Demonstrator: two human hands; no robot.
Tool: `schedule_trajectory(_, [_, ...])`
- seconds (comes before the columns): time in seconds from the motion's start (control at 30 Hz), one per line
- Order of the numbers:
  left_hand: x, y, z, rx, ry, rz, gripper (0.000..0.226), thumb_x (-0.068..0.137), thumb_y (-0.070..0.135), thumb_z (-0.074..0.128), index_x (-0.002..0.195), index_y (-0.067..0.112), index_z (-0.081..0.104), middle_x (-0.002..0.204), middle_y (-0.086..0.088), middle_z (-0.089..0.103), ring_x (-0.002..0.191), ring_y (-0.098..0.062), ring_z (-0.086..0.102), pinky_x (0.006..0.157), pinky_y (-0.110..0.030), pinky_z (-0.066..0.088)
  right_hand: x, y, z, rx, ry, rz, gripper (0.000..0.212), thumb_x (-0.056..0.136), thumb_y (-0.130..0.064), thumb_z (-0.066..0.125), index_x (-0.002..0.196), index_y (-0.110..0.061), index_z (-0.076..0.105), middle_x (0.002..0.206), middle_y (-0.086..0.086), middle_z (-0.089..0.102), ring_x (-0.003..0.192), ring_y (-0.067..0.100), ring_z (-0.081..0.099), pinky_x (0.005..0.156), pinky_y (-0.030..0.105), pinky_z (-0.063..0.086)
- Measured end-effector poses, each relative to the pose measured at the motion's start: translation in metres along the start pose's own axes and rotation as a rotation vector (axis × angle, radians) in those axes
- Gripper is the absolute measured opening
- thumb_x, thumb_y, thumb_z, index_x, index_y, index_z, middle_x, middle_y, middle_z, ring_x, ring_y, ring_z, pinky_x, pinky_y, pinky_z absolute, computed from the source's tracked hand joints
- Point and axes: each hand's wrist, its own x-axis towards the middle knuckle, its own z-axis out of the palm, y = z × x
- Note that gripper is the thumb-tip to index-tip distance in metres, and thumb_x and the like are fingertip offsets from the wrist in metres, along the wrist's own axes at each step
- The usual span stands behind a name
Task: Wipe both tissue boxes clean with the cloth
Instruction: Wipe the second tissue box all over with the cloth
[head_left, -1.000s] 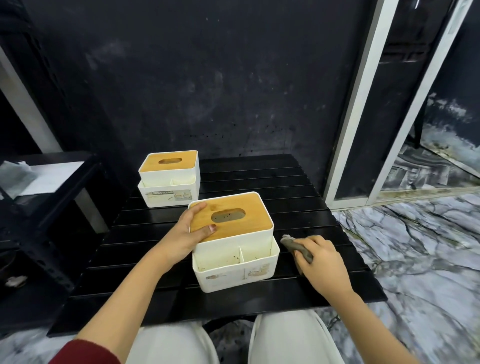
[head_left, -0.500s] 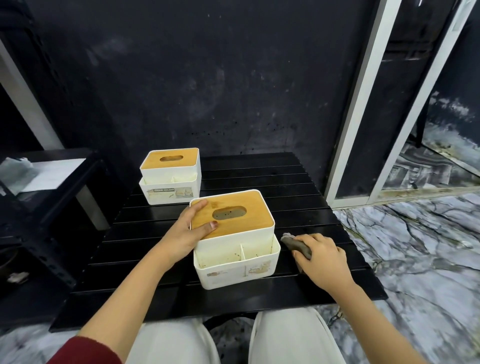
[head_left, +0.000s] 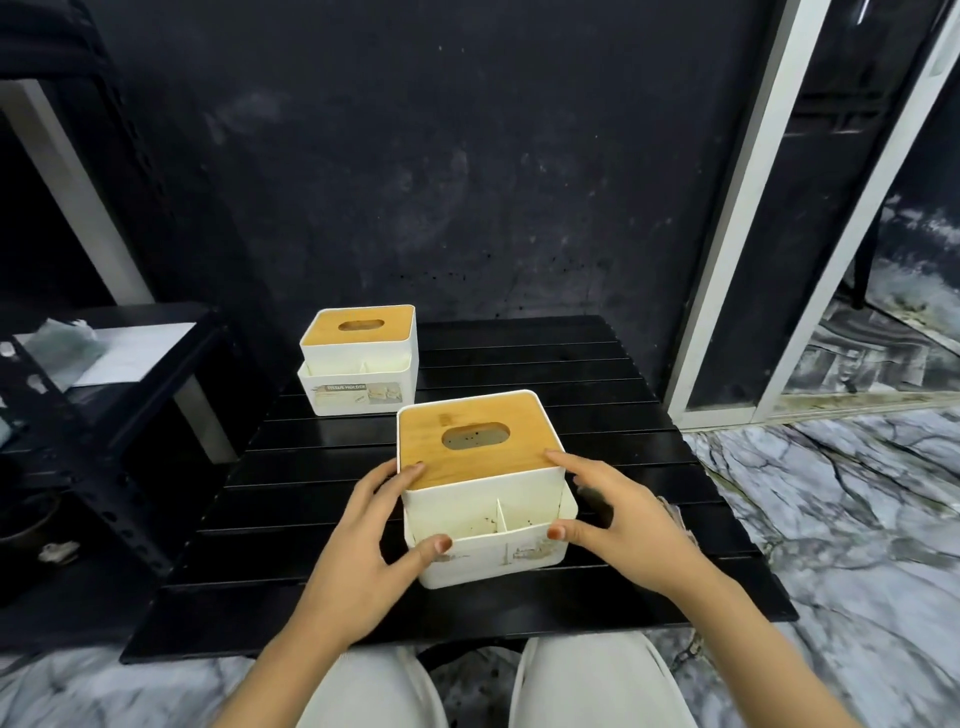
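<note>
You see a dim scene lit softly from above, with faint sheen on the black slatted wooden table (head_left: 519, 364), soft focus and wide-angle bending at the edges.

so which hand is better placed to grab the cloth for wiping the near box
Right. The cloth lies on the table just behind the right hand, right of the near tissue box. The left hand is across the box, steadying its left side.
</note>
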Motion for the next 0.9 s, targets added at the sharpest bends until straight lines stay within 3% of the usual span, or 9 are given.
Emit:
schedule_trajectory(0.17, [0.003, -0.008, -0.002, -0.114, -0.023, -0.020, 0.068, 0.067, 0.046, 0.072, 0.124, 0.057, 0.037, 0.132, 0.046, 0.025, 0.122, 0.010, 0.042, 0.104, -0.020, 0.033, 0.001, -0.001, 0.002, -0.031, 0.015, 0.016, 0.069, 0.077, -0.032, 0.071, 0.115, -0.067, 0.027, 0.113, -0.043, 0.035, 0.115, -0.001, 0.041, 0.105, 0.030, 0.034])
schedule_trajectory(0.27, [0.009, -0.007, 0.003, -0.171, 0.004, -0.039, 0.069, 0.071, 0.031, 0.078, 0.119, 0.059, 0.037, 0.137, 0.032, 0.035, 0.113, 0.021, 0.044, 0.094, -0.006, 0.036, 0.007, 0.003, 0.001, -0.069, 0.042, 0.054, 0.069, 0.075, -0.037, 0.072, 0.113, -0.072, 0.026, 0.116, -0.030, 0.045, 0.112, 0.006, 0.047, 0.104, 0.036, 0.038])
schedule_trajectory(0.33, [0.020, -0.006, 0.009, -0.178, -0.011, -0.051, 0.069, 0.074, 0.026, 0.078, 0.119, 0.058, 0.036, 0.138, 0.027, 0.038, 0.109, 0.019, 0.046, 0.085, 0.001, 0.035, 0.015, 0.007, -0.002, -0.078, 0.065, 0.074, 0.069, 0.075, -0.037, 0.072, 0.112, -0.073, 0.026, 0.121, -0.017, 0.051, 0.110, 0.008, 0.049, 0.099, 0.033, 0.041])
schedule_trajectory(0.4, [0.037, -0.003, 0.015, -0.195, -0.034, -0.066, 0.069, 0.075, 0.024, 0.077, 0.120, 0.056, 0.036, 0.135, 0.025, 0.040, 0.104, 0.015, 0.049, 0.082, 0.000, 0.036, 0.024, 0.011, -0.007, -0.070, 0.082, 0.085, 0.068, 0.076, -0.034, 0.072, 0.112, -0.070, 0.026, 0.123, -0.017, 0.051, 0.112, 0.007, 0.048, 0.095, 0.028, 0.042])
schedule_trajectory(0.57, [0.090, 0.001, 0.030, -0.378, -0.082, -0.148, 0.068, 0.073, 0.015, 0.079, 0.123, 0.047, 0.047, 0.114, 0.031, 0.051, 0.107, -0.002, 0.056, 0.092, -0.024, 0.050, 0.057, 0.031, -0.024, -0.053, 0.123, 0.160, 0.068, 0.079, -0.030, 0.070, 0.120, -0.064, 0.027, 0.120, -0.020, 0.052, 0.104, 0.008, 0.053, 0.092, 0.033, 0.045])
schedule_trajectory(0.73, [0.138, -0.002, 0.047, -0.451, -0.097, -0.119, 0.065, 0.078, 0.012, 0.075, 0.123, 0.049, 0.046, 0.108, 0.039, 0.045, 0.095, 0.005, 0.060, 0.078, -0.012, 0.049, 0.094, 0.050, -0.035, -0.006, 0.178, 0.170, 0.064, 0.083, -0.019, 0.067, 0.129, -0.050, 0.036, 0.104, -0.028, 0.054, 0.084, 0.011, 0.063, 0.067, 0.011, 0.045])
schedule_trajectory(0.9, [0.185, -0.009, 0.060, -0.504, -0.136, -0.114, 0.067, 0.080, 0.011, 0.073, 0.126, 0.048, 0.043, 0.130, 0.021, 0.045, 0.098, 0.002, 0.062, 0.075, -0.006, 0.048, 0.132, 0.071, -0.042, 0.052, 0.218, 0.201, 0.058, 0.083, -0.017, 0.067, 0.131, -0.040, 0.044, 0.118, -0.019, 0.057, 0.077, 0.010, 0.066, 0.073, 0.018, 0.050])
